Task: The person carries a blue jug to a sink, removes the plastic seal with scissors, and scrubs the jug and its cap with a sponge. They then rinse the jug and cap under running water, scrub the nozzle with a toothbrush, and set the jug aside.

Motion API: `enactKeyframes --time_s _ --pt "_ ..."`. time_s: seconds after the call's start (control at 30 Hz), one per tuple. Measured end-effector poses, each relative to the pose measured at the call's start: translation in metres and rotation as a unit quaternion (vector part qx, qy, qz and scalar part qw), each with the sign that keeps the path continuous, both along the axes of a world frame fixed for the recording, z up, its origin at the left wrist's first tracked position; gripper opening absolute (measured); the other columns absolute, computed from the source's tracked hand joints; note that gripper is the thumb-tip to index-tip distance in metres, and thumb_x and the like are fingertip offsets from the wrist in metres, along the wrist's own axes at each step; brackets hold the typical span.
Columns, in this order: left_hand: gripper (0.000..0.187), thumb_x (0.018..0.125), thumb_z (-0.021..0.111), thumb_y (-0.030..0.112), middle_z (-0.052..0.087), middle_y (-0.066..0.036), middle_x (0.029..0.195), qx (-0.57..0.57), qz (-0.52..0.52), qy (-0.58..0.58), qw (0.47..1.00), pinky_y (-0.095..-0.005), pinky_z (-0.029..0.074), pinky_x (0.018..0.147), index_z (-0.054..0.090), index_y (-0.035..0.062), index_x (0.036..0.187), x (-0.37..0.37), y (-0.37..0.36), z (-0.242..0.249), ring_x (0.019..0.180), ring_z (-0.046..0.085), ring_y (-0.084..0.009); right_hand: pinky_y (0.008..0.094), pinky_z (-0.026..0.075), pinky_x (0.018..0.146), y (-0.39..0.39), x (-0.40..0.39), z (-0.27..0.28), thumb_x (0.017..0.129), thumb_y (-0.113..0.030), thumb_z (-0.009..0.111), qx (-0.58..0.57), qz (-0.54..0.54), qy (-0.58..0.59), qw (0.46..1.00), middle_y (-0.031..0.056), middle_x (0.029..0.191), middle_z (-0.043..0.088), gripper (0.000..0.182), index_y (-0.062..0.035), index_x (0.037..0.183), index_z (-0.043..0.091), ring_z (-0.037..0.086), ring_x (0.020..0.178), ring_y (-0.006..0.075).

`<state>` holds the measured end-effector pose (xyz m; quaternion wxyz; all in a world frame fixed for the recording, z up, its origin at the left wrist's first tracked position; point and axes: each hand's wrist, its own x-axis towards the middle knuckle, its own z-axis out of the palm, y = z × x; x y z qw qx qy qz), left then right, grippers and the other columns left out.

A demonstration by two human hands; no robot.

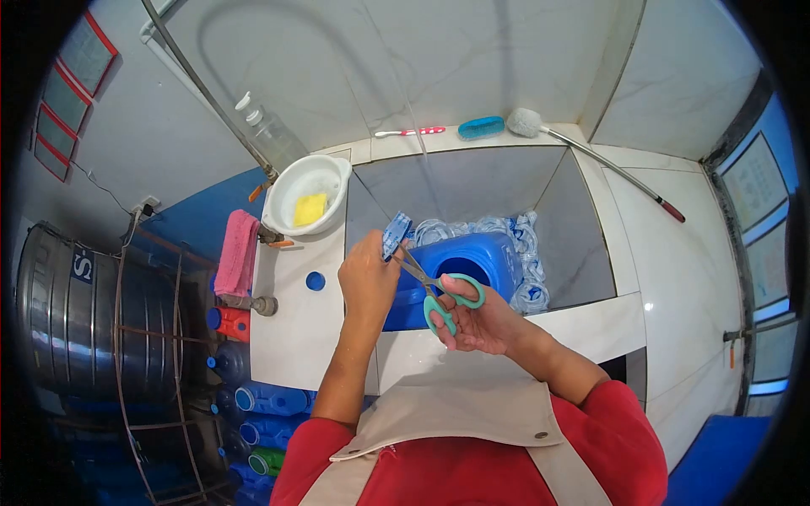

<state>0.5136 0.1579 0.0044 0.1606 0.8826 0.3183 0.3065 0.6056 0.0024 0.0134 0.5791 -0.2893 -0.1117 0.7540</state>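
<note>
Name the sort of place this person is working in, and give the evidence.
Probably a water-refill shop's washing area: a tiled basin holds a large blue water jug, more blue bottles lie stacked below, and a steel tank stands alongside.

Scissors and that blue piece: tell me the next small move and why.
Probably close the scissors: the right hand has its fingers in the teal handles, and the blade tips meet the small blue piece pinched in the left hand above the blue container.
</note>
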Motion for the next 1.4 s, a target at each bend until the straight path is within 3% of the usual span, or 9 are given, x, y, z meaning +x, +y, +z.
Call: enactKeyframes --time_s 0.27,0.47,0.7,0.77,0.8,0.87,0.9,1.13,1.4 --pt "0.026 0.077 0.067 0.022 0.055 -0.014 0.065 0.015 0.001 -0.009 1.000 -0.0419 0.042 0.055 0.049 0.0042 0.072 0.001 -0.002 0.001 0.067 0.056 -0.0335 0.0169 0.029 0.030 0.001 -0.004 0.002 0.087 -0.051 0.049 -0.025 0.003 0.023 0.999 0.0132 0.057 0.059 0.049 -0.0055 0.072 0.057 0.044 0.033 0.0093" --pt "0.026 0.077 0.068 0.022 0.056 -0.014 0.065 0.004 0.011 -0.020 1.000 -0.0429 0.041 0.054 0.049 0.0043 0.072 0.003 -0.006 -0.005 0.064 0.055 -0.0347 0.0174 0.027 0.031 0.002 -0.007 0.000 0.088 -0.051 0.047 0.002 -0.029 -0.068 0.997 0.0114 0.057 0.059 0.048 -0.0074 0.072 0.055 0.042 0.035 0.0073" --pt "0.026 0.076 0.068 0.023 0.055 -0.015 0.065 0.011 0.004 -0.015 1.000 -0.0432 0.041 0.054 0.050 0.0036 0.074 -0.001 0.001 0.001 0.064 0.055 -0.0355 0.0161 0.031 0.032 -0.002 -0.002 -0.004 0.088 -0.052 0.046 -0.007 -0.006 0.013 1.000 0.0125 0.058 0.058 0.051 -0.0050 0.073 0.058 0.045 0.036 0.0095" --pt "0.022 0.076 0.070 0.019 0.060 -0.010 0.068 -0.116 -0.020 -0.006 0.993 -0.0345 0.044 0.056 0.056 0.0031 0.082 -0.003 0.004 0.004 0.063 0.058 -0.0253 0.0157 0.030 0.032 -0.003 0.003 -0.002 0.087 -0.052 0.048 -0.007 -0.013 0.030 0.999 0.0119 0.057 0.059 0.049 -0.0063 0.071 0.057 0.045 0.035 0.0085" --pt "0.022 0.076 0.070 0.019 0.060 -0.010 0.068 -0.116 -0.021 -0.007 0.993 -0.0345 0.044 0.056 0.056 0.0031 0.082 -0.004 0.008 0.001 0.063 0.058 -0.0253 0.0152 0.031 0.032 -0.005 0.008 -0.001 0.087 -0.052 0.048 -0.004 -0.048 0.048 0.998 0.0121 0.058 0.059 0.050 -0.0057 0.072 0.058 0.046 0.035 0.0090" --pt "0.022 0.076 0.071 0.014 0.061 -0.003 0.076 -0.391 -0.139 -0.167 0.894 -0.0241 0.045 0.062 0.059 0.0022 0.091 -0.006 0.018 -0.005 0.068 0.056 -0.0114 0.0147 0.032 0.032 -0.008 0.014 -0.002 0.087 -0.052 0.047 0.000 -0.084 0.065 0.994 0.0124 0.058 0.059 0.050 -0.0050 0.073 0.058 0.046 0.035 0.0096" --pt "0.024 0.076 0.071 0.009 0.059 0.000 0.082 -0.430 -0.163 -0.183 0.869 -0.0191 0.043 0.068 0.060 0.0014 0.096 -0.008 0.019 -0.004 0.074 0.052 -0.0052 0.0147 0.033 0.032 -0.009 0.015 -0.004 0.088 -0.052 0.046 0.008 -0.073 0.071 0.995 0.0126 0.059 0.060 0.051 -0.0043 0.074 0.058 0.047 0.035 0.0100" --pt "0.024 0.074 0.072 0.006 0.060 0.000 0.083 -0.405 -0.173 -0.190 0.878 -0.0195 0.043 0.068 0.060 0.0012 0.094 -0.014 0.025 -0.005 0.074 0.052 -0.0058 0.0147 0.036 0.032 -0.013 0.017 -0.001 0.089 -0.052 0.044 0.048 -0.046 0.108 0.992 0.0137 0.060 0.060 0.054 -0.0015 0.074 0.058 0.049 0.036 0.0109" --pt "0.014 0.070 0.070 0.002 0.049 0.000 0.068 -0.322 -0.220 -0.165 0.906 -0.0234 0.036 0.062 0.061 0.0037 0.081 -0.020 0.038 -0.016 0.067 0.044 -0.0093 0.0148 0.036 0.031 -0.012 0.020 0.004 0.089 -0.051 0.044 0.016 -0.036 0.112 0.993 0.0134 0.058 0.059 0.055 -0.0010 0.074 0.059 0.050 0.037 0.0116"
